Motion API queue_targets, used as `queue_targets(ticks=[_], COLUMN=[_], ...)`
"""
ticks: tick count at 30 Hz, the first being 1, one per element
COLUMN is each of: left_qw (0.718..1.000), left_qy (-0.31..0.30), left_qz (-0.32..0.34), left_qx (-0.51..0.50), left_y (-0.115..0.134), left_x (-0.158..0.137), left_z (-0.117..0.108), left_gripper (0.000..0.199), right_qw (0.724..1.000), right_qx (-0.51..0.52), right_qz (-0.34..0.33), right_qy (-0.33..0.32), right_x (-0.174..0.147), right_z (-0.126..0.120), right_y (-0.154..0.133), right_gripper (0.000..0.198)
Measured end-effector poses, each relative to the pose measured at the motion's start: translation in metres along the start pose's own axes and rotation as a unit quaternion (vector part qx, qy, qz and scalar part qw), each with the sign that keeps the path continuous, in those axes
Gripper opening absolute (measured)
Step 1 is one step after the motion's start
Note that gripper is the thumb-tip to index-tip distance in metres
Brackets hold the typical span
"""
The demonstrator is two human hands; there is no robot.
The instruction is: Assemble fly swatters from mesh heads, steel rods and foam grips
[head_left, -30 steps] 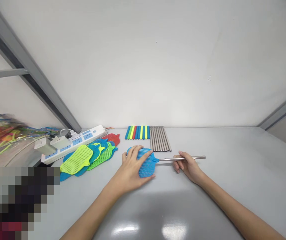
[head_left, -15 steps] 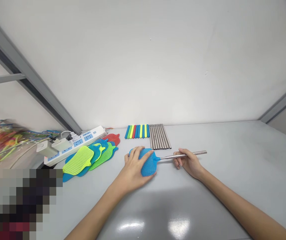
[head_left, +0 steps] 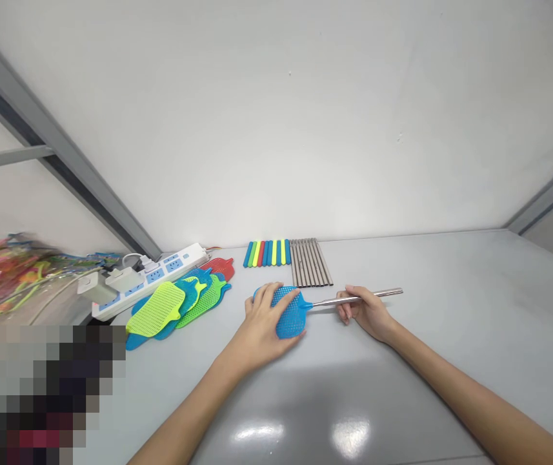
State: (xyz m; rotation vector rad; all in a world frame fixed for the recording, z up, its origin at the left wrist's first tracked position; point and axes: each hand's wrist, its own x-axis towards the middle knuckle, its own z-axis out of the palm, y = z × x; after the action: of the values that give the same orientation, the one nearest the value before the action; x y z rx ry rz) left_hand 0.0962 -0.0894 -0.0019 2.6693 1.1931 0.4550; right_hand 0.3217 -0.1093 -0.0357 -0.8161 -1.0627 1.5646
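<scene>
My left hand (head_left: pixel 265 324) lies over a blue perforated fly swatter head (head_left: pixel 291 320), its fingers curved around the edges and gripping it against the table. From the narrow neck of that head a metal telescopic rod (head_left: pixel 327 301) runs off to the right, meeting the neck at its thin end. My right hand (head_left: pixel 364 313) pinches the rod near its middle between thumb and fingers, with the thick end sticking out past the hand. How deep the rod sits in the neck cannot be made out.
Beyond my hands lie a row of metal rods (head_left: pixel 311 263) and a row of coloured handle sleeves (head_left: pixel 266 253). Left of them are loose swatter heads (head_left: pixel 157 309) in a pile, partly against a white power strip (head_left: pixel 186 260). Plastic-wrapped items (head_left: pixel 10 278) sit at far left.
The whole view has shifted slightly. Both hands keep their hold on the swatter head and the rod, with no clear movement between them.
</scene>
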Motion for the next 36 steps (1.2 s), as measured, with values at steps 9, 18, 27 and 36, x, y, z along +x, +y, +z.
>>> queue_targets(ticks=[9, 18, 27, 36], left_qw=[1.000, 0.999, 0.998, 0.997], left_qy=[0.007, 0.033, 0.050, 0.041], left_qz=[-0.005, -0.011, 0.001, -0.003], left_qx=[0.010, 0.039, 0.043, 0.060], left_y=[0.0022, 0.0063, 0.0078, 0.0086], left_x=[-0.0007, 0.0003, -0.0003, -0.0006], left_z=[-0.0015, -0.0044, -0.0064, -0.0037], left_gripper=[0.056, 0.057, 0.054, 0.054], right_qw=[1.000, 0.998, 0.995, 0.993], right_qx=[-0.018, -0.050, -0.079, -0.098], right_qz=[0.005, 0.028, 0.041, 0.032], right_qy=[-0.013, -0.013, -0.047, -0.052], right_x=[-0.0010, -0.0015, -0.0009, -0.0004], right_z=[-0.0003, 0.0006, 0.0013, 0.0009], right_y=[0.0004, 0.0005, -0.0025, -0.0014], right_gripper=[0.047, 0.044, 0.045, 0.045])
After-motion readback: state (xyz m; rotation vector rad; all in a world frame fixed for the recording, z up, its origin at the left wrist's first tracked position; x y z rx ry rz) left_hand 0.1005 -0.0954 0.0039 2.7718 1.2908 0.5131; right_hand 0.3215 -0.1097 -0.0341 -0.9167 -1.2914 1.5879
